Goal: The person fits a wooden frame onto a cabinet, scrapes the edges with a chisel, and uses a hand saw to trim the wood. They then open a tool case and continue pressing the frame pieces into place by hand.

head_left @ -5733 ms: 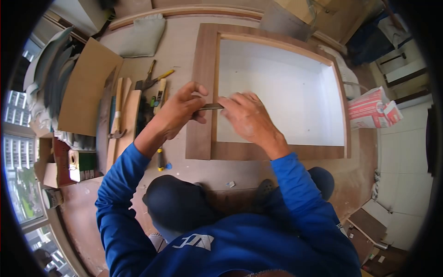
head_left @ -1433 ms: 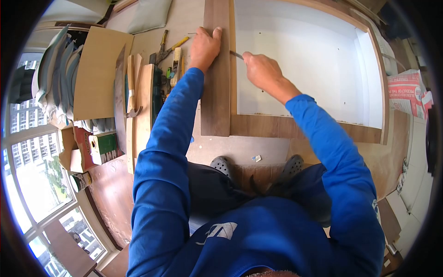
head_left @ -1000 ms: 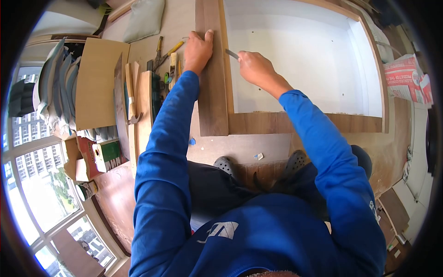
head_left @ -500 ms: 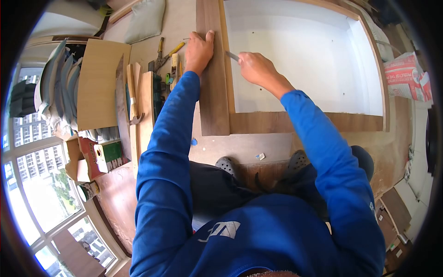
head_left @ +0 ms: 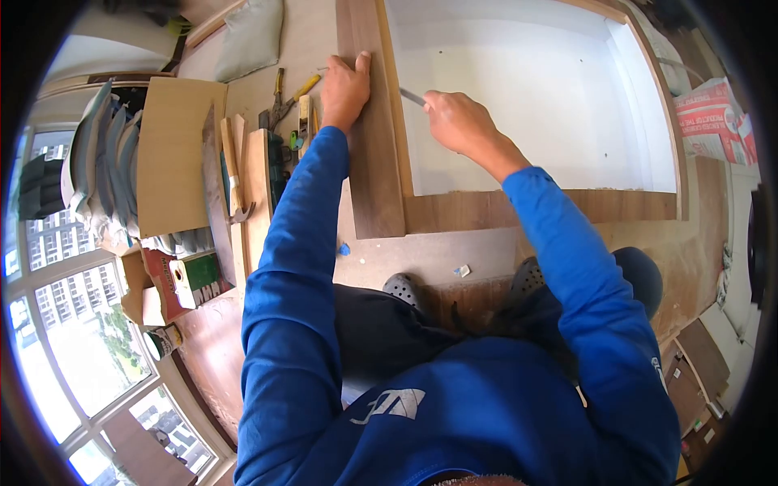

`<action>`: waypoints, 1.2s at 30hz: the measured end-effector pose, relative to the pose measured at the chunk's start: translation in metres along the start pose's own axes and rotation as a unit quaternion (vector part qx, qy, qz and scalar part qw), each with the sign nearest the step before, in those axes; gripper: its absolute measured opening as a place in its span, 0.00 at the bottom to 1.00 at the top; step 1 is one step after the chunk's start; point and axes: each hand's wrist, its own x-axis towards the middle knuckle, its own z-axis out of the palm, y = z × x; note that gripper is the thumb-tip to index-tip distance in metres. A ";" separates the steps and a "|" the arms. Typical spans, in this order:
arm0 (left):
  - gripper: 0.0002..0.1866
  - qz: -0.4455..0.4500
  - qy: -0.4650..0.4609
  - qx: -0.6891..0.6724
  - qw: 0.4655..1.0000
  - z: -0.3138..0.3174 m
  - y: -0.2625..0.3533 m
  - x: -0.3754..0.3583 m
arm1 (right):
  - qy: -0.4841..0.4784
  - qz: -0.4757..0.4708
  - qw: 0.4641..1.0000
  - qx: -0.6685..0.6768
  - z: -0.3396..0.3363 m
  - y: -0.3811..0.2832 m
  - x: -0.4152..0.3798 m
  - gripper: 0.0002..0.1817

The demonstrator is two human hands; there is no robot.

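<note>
- Since the first earlier frame, both hands have travelled up the left stile of the frame, away from the body; over the last half second they have hardly shifted.
- Thin metal tool (head_left: pixel 412 96) lies at the inner edge of the wooden frame (head_left: pixel 373 162), its tip pointing up and left at the pale lip of the left stile.
- Right hand (head_left: pixel 458 121) is closed around the near end of that tool, fingers curled tight on it, over the white panel (head_left: pixel 527 105) inside the frame.
- Left hand (head_left: pixel 346 85) lies flat and spread on the dark veneer of the left stile, holding nothing, index finger stretched along the wood.
- Frame rests flat on the floor, its bottom rail just beyond the person's dark shoes (head_left: pixel 403 286).
- Just left of the left hand lie pliers (head_left: pixel 279 97) with yellow handles, beside wooden offcuts (head_left: pixel 243 186).
- Farther left are a cardboard sheet (head_left: pixel 172 154) and a green-and-red box (head_left: pixel 190 279).
- A red-and-white bag (head_left: pixel 717 113) lies beyond the frame's right side.
</note>
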 end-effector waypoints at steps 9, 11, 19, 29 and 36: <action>0.38 -0.010 -0.009 0.005 1.000 0.001 0.001 0.001 | -0.096 0.028 0.993 -0.069 0.000 -0.023 -0.002 0.11; 0.38 -0.005 -0.007 0.005 1.000 0.002 -0.001 0.002 | -0.137 0.000 0.987 -0.089 -0.008 -0.025 -0.010 0.11; 0.38 -0.014 -0.003 -0.010 1.000 0.000 0.000 0.000 | -0.101 0.023 0.992 -0.068 -0.007 -0.006 0.017 0.12; 0.38 -0.005 -0.003 0.003 1.000 0.000 0.003 0.000 | -0.155 0.003 0.985 -0.078 -0.006 -0.019 -0.002 0.12; 0.38 -0.006 -0.008 -0.010 1.000 0.001 0.001 0.000 | -0.090 0.035 0.994 -0.056 -0.011 -0.008 0.004 0.11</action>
